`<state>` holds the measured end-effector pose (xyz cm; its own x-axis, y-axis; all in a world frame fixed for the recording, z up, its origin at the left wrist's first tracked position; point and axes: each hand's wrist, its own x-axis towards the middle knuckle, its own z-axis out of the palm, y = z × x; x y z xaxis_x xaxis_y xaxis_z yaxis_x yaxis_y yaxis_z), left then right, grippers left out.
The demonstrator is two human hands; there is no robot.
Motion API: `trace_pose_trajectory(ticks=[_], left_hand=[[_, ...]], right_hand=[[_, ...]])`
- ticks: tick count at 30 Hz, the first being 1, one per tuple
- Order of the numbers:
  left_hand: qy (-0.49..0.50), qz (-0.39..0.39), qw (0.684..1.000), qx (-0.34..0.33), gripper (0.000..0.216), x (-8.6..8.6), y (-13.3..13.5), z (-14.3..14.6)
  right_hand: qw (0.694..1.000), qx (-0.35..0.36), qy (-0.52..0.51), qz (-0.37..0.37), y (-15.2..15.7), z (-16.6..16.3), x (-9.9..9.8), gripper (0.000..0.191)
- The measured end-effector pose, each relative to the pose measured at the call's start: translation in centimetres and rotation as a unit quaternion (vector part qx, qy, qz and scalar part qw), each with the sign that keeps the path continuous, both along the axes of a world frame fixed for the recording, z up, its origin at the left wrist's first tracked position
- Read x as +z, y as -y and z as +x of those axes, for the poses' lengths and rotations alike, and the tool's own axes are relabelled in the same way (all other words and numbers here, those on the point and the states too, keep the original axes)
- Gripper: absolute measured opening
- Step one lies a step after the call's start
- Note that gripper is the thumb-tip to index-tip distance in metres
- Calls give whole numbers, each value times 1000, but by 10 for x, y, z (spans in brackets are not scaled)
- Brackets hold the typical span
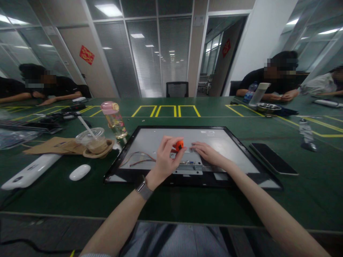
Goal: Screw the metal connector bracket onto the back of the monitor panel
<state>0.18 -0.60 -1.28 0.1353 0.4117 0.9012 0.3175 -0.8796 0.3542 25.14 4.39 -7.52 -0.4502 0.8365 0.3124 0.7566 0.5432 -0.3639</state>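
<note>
A small orange-handled screwdriver (179,145) stands nearly upright over a grey metal bracket (187,167). The bracket sits near the lower edge of a flat, black-framed, silver-backed monitor panel (227,142), which lies face down on the green table.

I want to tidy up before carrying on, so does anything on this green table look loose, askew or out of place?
Thin orange-brown wires lie loose and curled across the grey metal back of the black-framed monitor panel, their ends apparently unattached. The left hand has a small orange tool in its grip; the right hand rests flat on the panel. Nothing looks spilled.
</note>
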Motion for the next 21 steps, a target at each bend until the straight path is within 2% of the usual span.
trace_pose_trajectory(ticks=[10, 16, 18, 21], left_hand=[[17, 4, 998, -64, 28, -10, 0, -3], [-39, 110, 989, -86, 41, -13, 8, 2], [-45, 98, 990, -95, 40, -12, 9, 4], [-22, 19, 995, -91, 32, -9, 6, 6]], right_hand=[[1000, -9, 17, 2, 1, 0, 1, 40], [1000, -15, 11, 2, -2, 1, -4, 41], [1000, -14, 11, -1, -2, 1, -3, 41], [1000, -12, 10, -2, -1, -1, -1, 40]])
